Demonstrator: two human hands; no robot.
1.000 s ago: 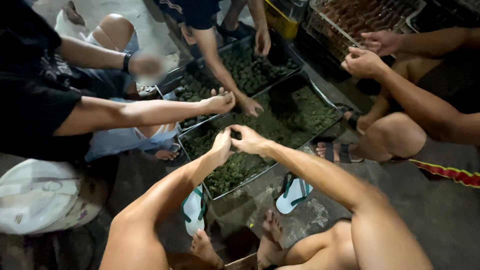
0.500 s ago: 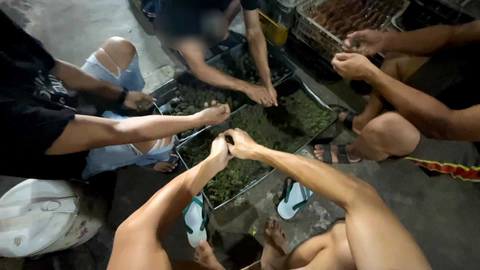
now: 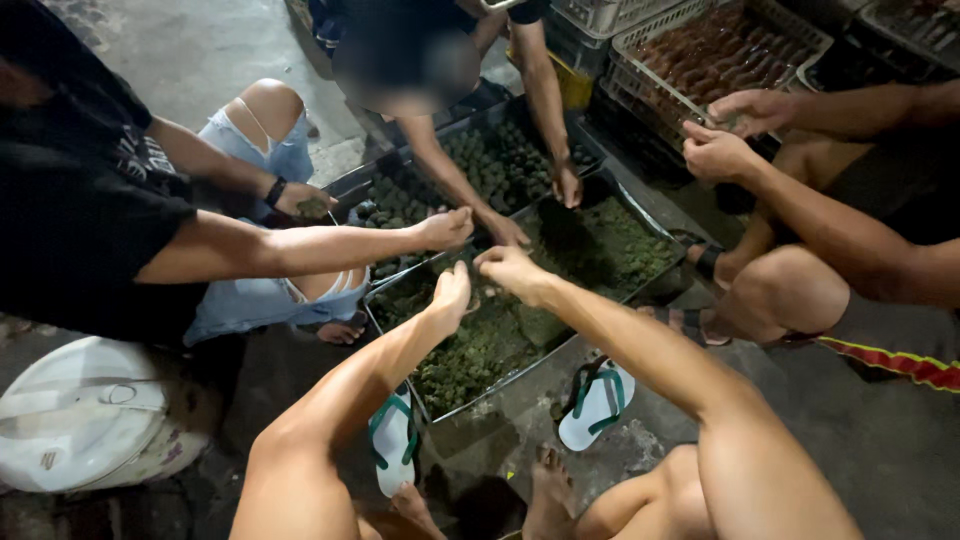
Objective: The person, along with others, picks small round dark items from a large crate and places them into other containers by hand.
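My left hand [image 3: 452, 293] and my right hand [image 3: 508, 270] reach out side by side over a long dark metal tray [image 3: 520, 372] filled with a green crumbly mass [image 3: 480, 350]. The fingertips of both hands curl down close together; what they pinch between them is too small to tell. My bare arms stretch forward from the bottom of the view, and my bare feet [image 3: 548, 480] rest on the concrete below.
Three other people crouch around the trays, with their hands [image 3: 445, 228] in the green mass or holding pieces. A second tray [image 3: 470, 160] of dark green lumps lies behind. Plastic crates [image 3: 700, 50] stand at the back right, a white lidded bucket [image 3: 80, 415] at left, and flip-flops [image 3: 595, 400] by the tray.
The view has tilted a little downward. My hands stay together over the tray; the person at the back has leaned further in with both hands.
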